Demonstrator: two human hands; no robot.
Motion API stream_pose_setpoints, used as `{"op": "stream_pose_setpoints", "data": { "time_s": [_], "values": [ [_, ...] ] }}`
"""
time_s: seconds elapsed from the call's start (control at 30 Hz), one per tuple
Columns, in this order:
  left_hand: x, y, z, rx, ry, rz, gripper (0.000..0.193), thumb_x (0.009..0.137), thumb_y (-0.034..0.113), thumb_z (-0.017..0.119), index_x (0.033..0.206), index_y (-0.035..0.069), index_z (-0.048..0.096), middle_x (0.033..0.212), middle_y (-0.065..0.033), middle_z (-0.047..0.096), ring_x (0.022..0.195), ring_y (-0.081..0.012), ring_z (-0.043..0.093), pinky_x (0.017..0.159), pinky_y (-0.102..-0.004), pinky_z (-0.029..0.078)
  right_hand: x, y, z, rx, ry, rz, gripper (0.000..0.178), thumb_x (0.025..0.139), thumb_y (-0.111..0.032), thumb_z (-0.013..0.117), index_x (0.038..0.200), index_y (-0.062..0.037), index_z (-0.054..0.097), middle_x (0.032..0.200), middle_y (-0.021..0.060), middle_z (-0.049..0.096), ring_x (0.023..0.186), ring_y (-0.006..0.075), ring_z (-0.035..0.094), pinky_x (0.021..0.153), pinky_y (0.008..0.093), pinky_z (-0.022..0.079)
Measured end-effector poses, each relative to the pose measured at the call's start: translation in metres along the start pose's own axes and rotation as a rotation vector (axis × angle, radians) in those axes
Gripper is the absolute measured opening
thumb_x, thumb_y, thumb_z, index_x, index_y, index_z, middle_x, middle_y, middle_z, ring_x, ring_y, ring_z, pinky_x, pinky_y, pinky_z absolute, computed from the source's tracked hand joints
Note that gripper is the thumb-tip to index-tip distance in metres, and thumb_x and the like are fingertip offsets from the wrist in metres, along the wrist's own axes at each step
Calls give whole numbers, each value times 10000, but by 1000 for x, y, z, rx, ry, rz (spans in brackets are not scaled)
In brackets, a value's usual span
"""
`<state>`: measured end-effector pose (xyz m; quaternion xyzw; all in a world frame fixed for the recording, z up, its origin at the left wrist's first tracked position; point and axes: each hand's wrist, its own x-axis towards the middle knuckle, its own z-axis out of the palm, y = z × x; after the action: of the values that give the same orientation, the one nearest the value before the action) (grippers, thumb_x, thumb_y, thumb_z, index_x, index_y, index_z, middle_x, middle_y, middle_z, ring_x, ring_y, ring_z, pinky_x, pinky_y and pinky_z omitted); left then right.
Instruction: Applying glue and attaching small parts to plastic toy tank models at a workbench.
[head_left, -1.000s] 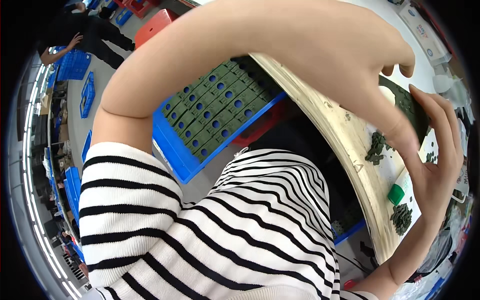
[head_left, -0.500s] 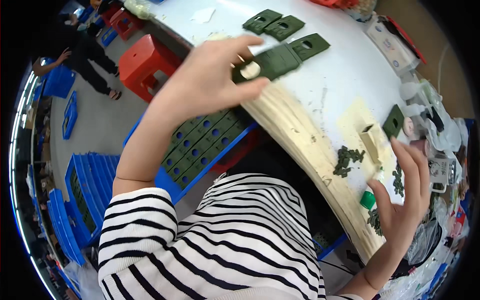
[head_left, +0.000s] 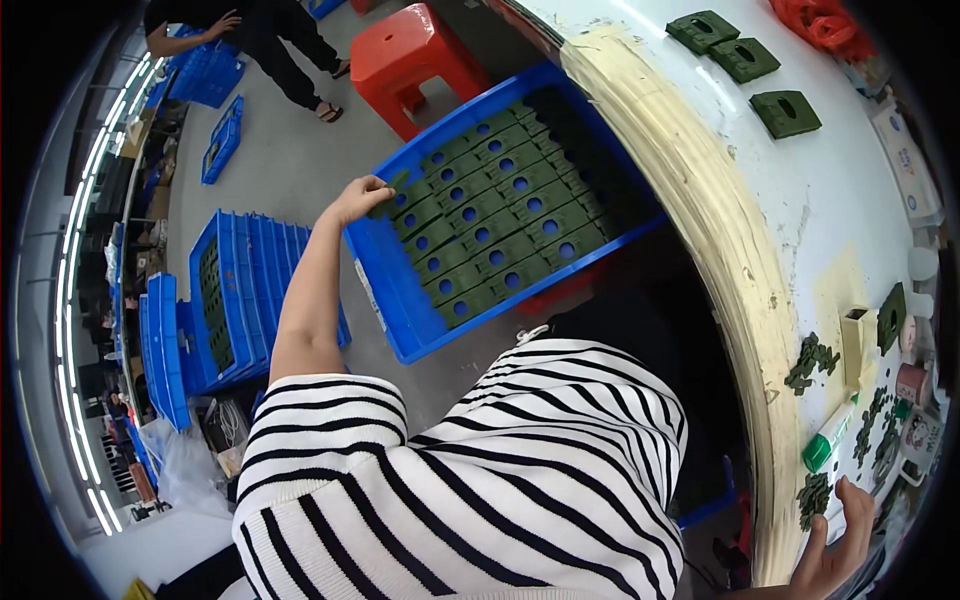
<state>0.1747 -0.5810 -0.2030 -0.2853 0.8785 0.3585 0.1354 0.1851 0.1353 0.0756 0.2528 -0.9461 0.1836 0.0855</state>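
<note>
At the left edge of a blue crate (head_left: 408, 332), my left hand (head_left: 358, 200) pinches a dark green flat plate (head_left: 408, 193) with a round hole. That plate lies at the end of several rows of matching green plates (head_left: 500, 215) in the crate. My right hand (head_left: 845, 545) is at the lower right over the white table (head_left: 690, 130), fingers apart, with nothing seen in it. Near it are a pile of small green pieces (head_left: 814, 498) and a white tube with a green cap (head_left: 828, 436).
Three loose green plates (head_left: 785, 114) lie on the table's far part. A small pale block (head_left: 857, 348) stands by more green bits (head_left: 812, 362). Left of me are a red stool (head_left: 410, 60), stacked blue crates (head_left: 255, 290) and a standing person (head_left: 270, 40).
My left hand has moved from the table, left and down to the crate, with a green plate. The view has turned left. My right hand is lower in the picture, still open.
</note>
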Motion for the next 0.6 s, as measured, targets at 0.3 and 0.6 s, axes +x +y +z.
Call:
{"op": "stream_pose_setpoints", "data": {
  "time_s": [0.3,0.6],
  "values": [
    [31,-29,41,-40,155,156,402,841,412,595,1010,48,574,929,-76,613,889,-171,553,814,-302,432,3,-12,-3,-23,-34,26,205,822,-50,693,991,63,664,904,162,669,806,289,649,712,358,519],
    [28,-13,37,117,254,170,439,816,382,644,1056,22,565,981,-150,610,942,-250,585,825,-356,463,-1,-14,2,-16,-78,132,326,785,-156,668,1026,58,615,900,172,589,842,311,561,770,370,436]
  ]
}}
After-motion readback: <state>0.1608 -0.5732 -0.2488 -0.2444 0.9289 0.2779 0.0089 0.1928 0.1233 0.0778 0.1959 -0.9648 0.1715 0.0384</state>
